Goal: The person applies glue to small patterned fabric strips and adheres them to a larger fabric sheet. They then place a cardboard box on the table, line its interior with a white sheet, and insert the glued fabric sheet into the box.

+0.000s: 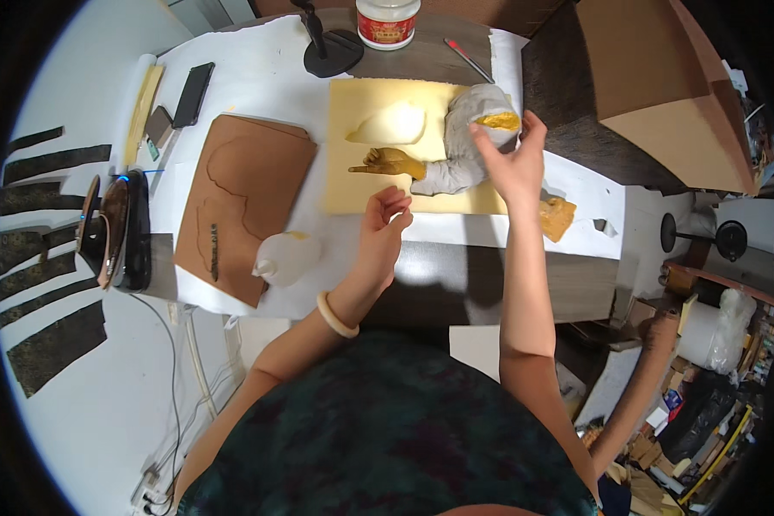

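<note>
A sculpted arm with a grey sleeve and a gold-coloured hand lies on a yellow foam board. The gold hand points left with one finger stretched out. Gold also shows in a patch at the sleeve's far right end. Around that end my right hand is spread in a grip, thumb on the near left side and fingers on the right. Just below the gold hand hovers my left hand, its fingers loosely curled and apart, with nothing visible in them. A pale hollow marks the board behind the gold hand.
Brown boards with traced outlines and a white squeeze bottle lie to the left. A lidded tub, a black stand and a pen are at the back. An orange-brown lump sits right, near a cardboard box.
</note>
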`<state>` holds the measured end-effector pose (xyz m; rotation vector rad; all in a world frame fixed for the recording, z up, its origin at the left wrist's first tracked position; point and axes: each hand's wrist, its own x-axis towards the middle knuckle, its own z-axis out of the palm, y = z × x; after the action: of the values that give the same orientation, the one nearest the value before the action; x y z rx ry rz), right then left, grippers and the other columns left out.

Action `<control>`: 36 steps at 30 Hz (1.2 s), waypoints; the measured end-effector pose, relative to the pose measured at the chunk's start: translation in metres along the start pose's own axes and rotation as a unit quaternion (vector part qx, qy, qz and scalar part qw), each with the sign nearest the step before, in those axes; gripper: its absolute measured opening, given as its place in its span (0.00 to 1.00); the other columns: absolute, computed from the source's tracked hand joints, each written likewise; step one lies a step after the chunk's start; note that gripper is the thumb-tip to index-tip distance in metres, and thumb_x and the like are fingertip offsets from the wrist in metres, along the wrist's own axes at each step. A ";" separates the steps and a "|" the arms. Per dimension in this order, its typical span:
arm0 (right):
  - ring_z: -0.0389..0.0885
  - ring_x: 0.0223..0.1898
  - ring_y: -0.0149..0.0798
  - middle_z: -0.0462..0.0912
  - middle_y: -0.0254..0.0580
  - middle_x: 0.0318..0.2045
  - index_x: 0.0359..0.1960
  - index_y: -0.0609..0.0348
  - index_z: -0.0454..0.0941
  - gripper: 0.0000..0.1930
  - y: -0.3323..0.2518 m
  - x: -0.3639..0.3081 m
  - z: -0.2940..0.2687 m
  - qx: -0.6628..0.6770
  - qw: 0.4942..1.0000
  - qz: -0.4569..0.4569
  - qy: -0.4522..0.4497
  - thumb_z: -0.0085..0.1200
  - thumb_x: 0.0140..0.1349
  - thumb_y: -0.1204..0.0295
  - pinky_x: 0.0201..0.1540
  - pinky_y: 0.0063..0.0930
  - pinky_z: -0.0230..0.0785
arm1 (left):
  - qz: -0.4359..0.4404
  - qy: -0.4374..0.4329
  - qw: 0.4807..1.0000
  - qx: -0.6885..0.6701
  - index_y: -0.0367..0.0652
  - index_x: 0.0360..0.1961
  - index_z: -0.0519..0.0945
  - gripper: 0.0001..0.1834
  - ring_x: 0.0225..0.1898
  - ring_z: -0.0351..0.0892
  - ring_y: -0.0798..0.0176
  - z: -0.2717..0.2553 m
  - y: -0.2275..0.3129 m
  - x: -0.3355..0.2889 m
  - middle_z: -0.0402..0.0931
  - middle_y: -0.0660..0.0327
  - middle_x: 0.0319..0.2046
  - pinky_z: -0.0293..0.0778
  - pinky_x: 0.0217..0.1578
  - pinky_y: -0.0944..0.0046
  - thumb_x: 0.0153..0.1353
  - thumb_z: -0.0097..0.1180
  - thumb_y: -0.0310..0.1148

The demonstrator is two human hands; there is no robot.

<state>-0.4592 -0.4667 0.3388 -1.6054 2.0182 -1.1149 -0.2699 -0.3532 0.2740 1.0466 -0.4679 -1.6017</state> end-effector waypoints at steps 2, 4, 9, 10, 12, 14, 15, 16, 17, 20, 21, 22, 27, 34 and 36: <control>0.80 0.56 0.56 0.76 0.66 0.57 0.66 0.70 0.63 0.51 -0.023 0.010 -0.011 -0.058 0.998 0.003 -0.032 0.75 0.47 0.50 0.58 0.40 0.72 | -0.035 0.027 0.996 0.072 0.37 0.60 0.69 0.25 0.58 0.71 0.63 0.005 0.009 -0.012 0.71 0.58 0.54 0.68 0.58 0.63 0.60 0.56 0.19; 0.81 0.52 0.61 0.74 0.66 0.55 0.66 0.68 0.60 0.51 -0.030 0.025 -0.016 -0.109 0.988 0.024 -0.107 0.73 0.47 0.50 0.55 0.46 0.75 | -0.062 0.049 0.991 0.108 0.39 0.58 0.72 0.24 0.57 0.71 0.62 0.020 0.022 -0.026 0.72 0.58 0.52 0.68 0.57 0.62 0.59 0.58 0.21; 0.80 0.54 0.58 0.73 0.62 0.57 0.67 0.64 0.60 0.52 -0.039 0.041 -0.014 -0.210 0.959 0.065 -0.180 0.73 0.44 0.48 0.56 0.44 0.76 | -0.058 -0.007 0.986 0.155 0.39 0.54 0.74 0.22 0.54 0.72 0.62 0.044 0.072 -0.055 0.74 0.60 0.51 0.69 0.55 0.63 0.57 0.61 0.23; 0.80 0.54 0.58 0.72 0.62 0.57 0.67 0.64 0.59 0.53 -0.039 0.044 -0.013 -0.221 0.954 0.074 -0.189 0.73 0.44 0.48 0.56 0.43 0.76 | -0.073 -0.020 0.984 0.160 0.40 0.53 0.75 0.21 0.53 0.72 0.63 0.042 0.082 -0.056 0.74 0.60 0.50 0.69 0.55 0.63 0.57 0.61 0.24; 0.80 0.55 0.57 0.72 0.62 0.58 0.67 0.63 0.59 0.54 -0.040 0.049 -0.008 -0.232 0.949 0.089 -0.196 0.73 0.43 0.46 0.58 0.42 0.75 | -0.080 -0.025 0.982 0.168 0.40 0.48 0.78 0.15 0.49 0.74 0.64 0.043 0.107 -0.064 0.77 0.61 0.45 0.70 0.53 0.65 0.60 0.61 0.25; 0.79 0.57 0.58 0.73 0.63 0.59 0.68 0.63 0.60 0.57 -0.043 0.048 -0.004 -0.230 0.947 0.109 -0.196 0.74 0.41 0.43 0.60 0.42 0.73 | -0.083 -0.056 0.984 0.146 0.40 0.48 0.78 0.13 0.46 0.75 0.65 0.027 0.123 -0.066 0.78 0.62 0.43 0.70 0.52 0.65 0.61 0.60 0.25; 0.79 0.57 0.56 0.74 0.62 0.58 0.68 0.64 0.60 0.57 -0.048 0.049 -0.005 -0.254 0.937 0.115 -0.210 0.74 0.41 0.44 0.60 0.41 0.74 | -0.084 -0.070 0.985 0.136 0.40 0.48 0.78 0.12 0.45 0.76 0.66 0.023 0.133 -0.069 0.79 0.63 0.42 0.71 0.51 0.66 0.62 0.60 0.25; 0.80 0.57 0.55 0.75 0.61 0.58 0.67 0.64 0.59 0.57 -0.054 0.051 -0.006 -0.278 0.926 0.120 -0.224 0.74 0.41 0.44 0.59 0.40 0.74 | -0.088 -0.065 0.989 0.096 0.40 0.48 0.79 0.10 0.43 0.78 0.67 0.021 0.145 -0.077 0.80 0.63 0.40 0.72 0.50 0.66 0.65 0.58 0.26; 0.80 0.56 0.54 0.76 0.60 0.57 0.67 0.65 0.58 0.56 -0.059 0.054 -0.005 -0.301 0.915 0.125 -0.236 0.74 0.41 0.45 0.58 0.39 0.75 | -0.095 -0.068 0.988 0.102 0.40 0.48 0.79 0.10 0.44 0.78 0.67 0.018 0.156 -0.081 0.80 0.63 0.41 0.72 0.51 0.66 0.66 0.57 0.27; 0.79 0.58 0.52 0.78 0.60 0.57 0.66 0.68 0.58 0.58 -0.055 0.076 -0.004 -0.315 0.891 0.169 -0.280 0.74 0.41 0.43 0.58 0.38 0.75 | -0.102 -0.072 0.985 0.118 0.39 0.49 0.79 0.10 0.46 0.80 0.66 0.006 0.172 -0.088 0.81 0.61 0.43 0.74 0.51 0.65 0.69 0.54 0.30; 0.79 0.59 0.51 0.78 0.60 0.57 0.66 0.69 0.58 0.59 -0.055 0.080 -0.002 -0.317 0.891 0.160 -0.283 0.74 0.40 0.42 0.59 0.38 0.75 | -0.109 -0.065 0.985 0.117 0.39 0.49 0.79 0.11 0.47 0.80 0.65 0.006 0.172 -0.087 0.81 0.59 0.44 0.74 0.52 0.64 0.69 0.54 0.30; 0.79 0.59 0.51 0.79 0.60 0.57 0.66 0.70 0.58 0.59 -0.053 0.084 -0.001 -0.319 0.891 0.152 -0.286 0.74 0.40 0.41 0.59 0.37 0.75 | -0.117 -0.059 0.985 0.116 0.39 0.50 0.79 0.11 0.48 0.80 0.63 0.008 0.173 -0.081 0.81 0.58 0.45 0.75 0.53 0.63 0.69 0.54 0.30; 0.80 0.59 0.50 0.80 0.58 0.57 0.71 0.72 0.50 0.68 -0.064 0.091 0.003 -0.367 0.855 0.135 -0.341 0.76 0.36 0.39 0.60 0.35 0.74 | -0.273 0.011 0.961 -0.041 0.39 0.52 0.76 0.15 0.50 0.79 0.60 0.012 0.109 -0.033 0.79 0.57 0.46 0.75 0.55 0.56 0.65 0.56 0.29; 0.80 0.58 0.49 0.80 0.54 0.58 0.77 0.63 0.43 0.74 -0.059 0.099 0.016 -0.398 0.824 0.093 -0.392 0.78 0.32 0.45 0.59 0.33 0.74 | -0.219 0.103 0.970 -0.038 0.55 0.62 0.66 0.33 0.47 0.77 0.64 0.041 0.031 0.039 0.76 0.66 0.46 0.74 0.51 0.55 0.56 0.59 0.21; 0.81 0.58 0.50 0.80 0.53 0.58 0.77 0.61 0.44 0.73 -0.065 0.100 0.012 -0.397 0.822 0.086 -0.399 0.78 0.31 0.47 0.59 0.34 0.75 | -0.226 0.113 0.967 -0.038 0.58 0.63 0.64 0.35 0.47 0.76 0.65 0.043 0.026 0.043 0.75 0.67 0.46 0.72 0.49 0.55 0.56 0.59 0.21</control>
<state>-0.4387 -0.5680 0.4004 -1.7187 1.9837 0.5464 -0.2897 -0.4109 0.3000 1.3225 -0.0079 -1.8477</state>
